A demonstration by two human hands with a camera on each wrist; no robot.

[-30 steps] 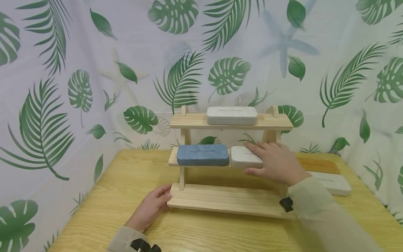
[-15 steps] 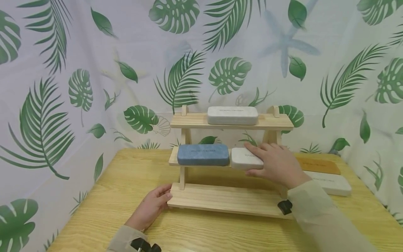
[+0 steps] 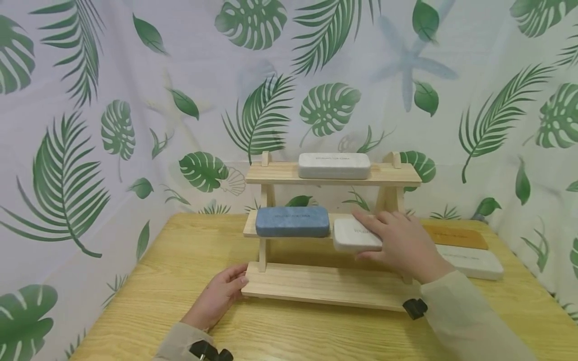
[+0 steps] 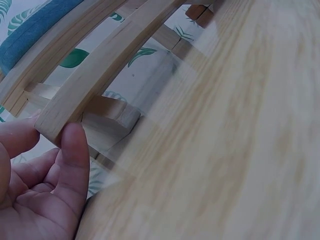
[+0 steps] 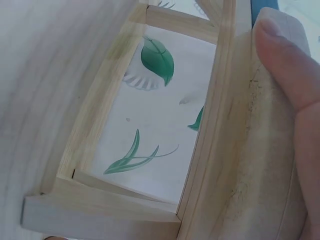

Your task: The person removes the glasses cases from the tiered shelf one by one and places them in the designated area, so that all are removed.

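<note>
A three-tier wooden display rack stands on the table. My left hand pinches the left end of its bottom shelf, thumb and finger on the board in the left wrist view. My right hand grips a white glasses case by its right part; the case sits at the front of the middle tier, a little lower than the blue glasses case to its left. Whether it still touches the shelf is unclear. In the right wrist view, the thumb lies along the case. Another whitish glasses case rests on the top shelf.
Right of the rack, an orange case and a white case lie on the wooden table, partly behind my right forearm. A leaf-printed cloth hangs behind and on both sides.
My right hand has drawn the white glasses case slightly forward, down and to the right, away from its place level with the blue one. My left hand keeps its hold on the shelf.
</note>
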